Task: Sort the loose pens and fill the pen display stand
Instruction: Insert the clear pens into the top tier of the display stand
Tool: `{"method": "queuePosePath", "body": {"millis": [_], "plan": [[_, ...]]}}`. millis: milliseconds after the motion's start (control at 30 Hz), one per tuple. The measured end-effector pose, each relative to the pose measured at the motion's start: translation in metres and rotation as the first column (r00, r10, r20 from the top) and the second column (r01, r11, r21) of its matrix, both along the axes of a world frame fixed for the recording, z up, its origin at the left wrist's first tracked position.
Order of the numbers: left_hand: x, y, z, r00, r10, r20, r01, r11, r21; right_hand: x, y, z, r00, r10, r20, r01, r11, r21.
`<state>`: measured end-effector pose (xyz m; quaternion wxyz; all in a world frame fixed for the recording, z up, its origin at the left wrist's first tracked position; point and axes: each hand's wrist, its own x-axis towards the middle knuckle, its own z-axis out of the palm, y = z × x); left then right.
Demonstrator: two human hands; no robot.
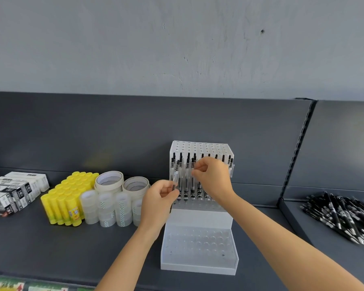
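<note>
A clear pen [175, 177] with a black top is pinched between the thumb and fingers of the left hand [160, 198]. This grip is clamped on the lower half of the pen, which is held tilted just in front of the left end of the filled row. The right hand [213, 178] is curled, with the thumb and forefinger tips together at the upper part of one of the standing pens [186, 183]. Whether this grip is clamped on that pen cannot be told, because the hand covers it.

The white stepped pen display stand [199, 217] is placed on the dark grey shelf [72, 244], near the back panel [135, 131]. One row of pens is seen in its upper tier, and the right part of the row is hidden behind the right hand. Open holes are seen in the lower tier.

Bare shelf is seen on both sides of the stand and along the front edge. To the right, a slotted upright [296, 152] divides the shelf. Beyond it, well apart from the stand, the loose pens [343, 215] lie in a black heap, cut off by the frame.

To the left are placed clear tape rolls [107, 208], masking tape rolls [109, 179], yellow glue sticks [59, 198] and black-and-white boxes [13, 194]. The boxes are cut off by the frame, and their print is too blurred to be read.
</note>
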<state>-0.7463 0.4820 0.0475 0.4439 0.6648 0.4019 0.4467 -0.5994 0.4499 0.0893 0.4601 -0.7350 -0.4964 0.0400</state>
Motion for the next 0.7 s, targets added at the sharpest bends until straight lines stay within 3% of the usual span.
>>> {"method": "queuePosePath", "body": {"millis": [267,367,533,700], "plan": [[0.001,0.001,0.0,1.0,-0.01,0.005,0.01,1.0,0.008,0.005,-0.005,-0.005,0.994,0.001,-0.105,-0.003,1.0,-0.02],[0.001,0.001,0.0,0.999,-0.034,0.001,0.034,0.999,0.022,0.005,-0.018,-0.001,0.991,-0.019,-0.13,0.026,0.999,0.047],[0.013,-0.003,0.001,0.996,-0.079,-0.04,0.082,0.994,0.07,-0.012,-0.033,0.009,0.968,0.15,-0.202,-0.14,0.988,0.063],[0.028,-0.006,0.005,0.992,-0.107,-0.073,0.116,0.985,0.128,-0.01,-0.034,0.01,0.975,0.095,-0.2,-0.085,0.995,0.058]]}}
